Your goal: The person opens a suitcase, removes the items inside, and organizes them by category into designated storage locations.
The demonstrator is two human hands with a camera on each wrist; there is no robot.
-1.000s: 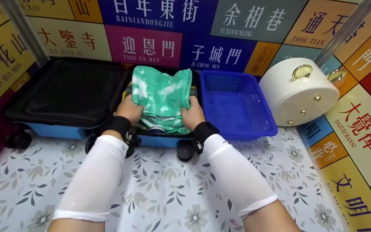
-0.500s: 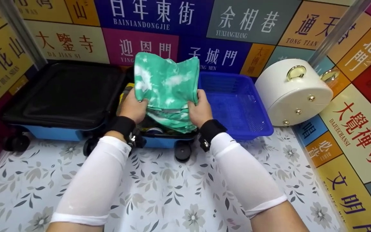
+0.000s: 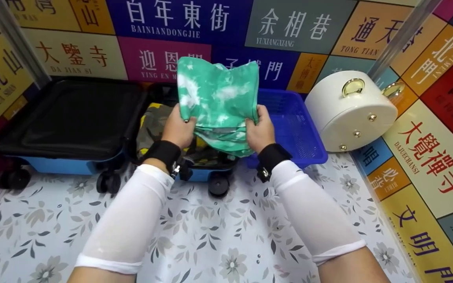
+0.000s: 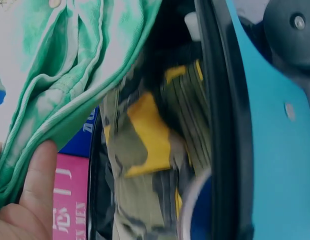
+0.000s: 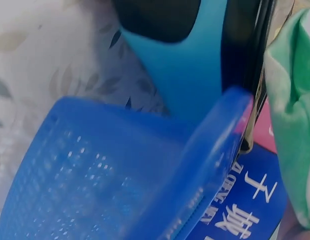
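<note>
The left hand [image 3: 178, 131] and the right hand [image 3: 260, 132] both grip a folded green and white cloth [image 3: 218, 102]. Each hand has its fingers curled round one side of the cloth near its bottom edge. The cloth is up in the air, above the open blue suitcase [image 3: 73, 163] and partly in front of the blue basket [image 3: 301, 133]. In the left wrist view, a finger [image 4: 37, 172] presses against the cloth's folded edges.

Inside the suitcase, under the cloth, lies a camouflage cloth with yellow patches [image 3: 153, 122]. The suitcase's black lid [image 3: 69, 114] lies open, on the far side from the basket. The blue basket stands just beside the suitcase. A round white case with gold rings [image 3: 350, 112] stands on the other side of the basket, touching it or nearly so. All these things sit on a flowery counter [image 3: 210, 236].
</note>
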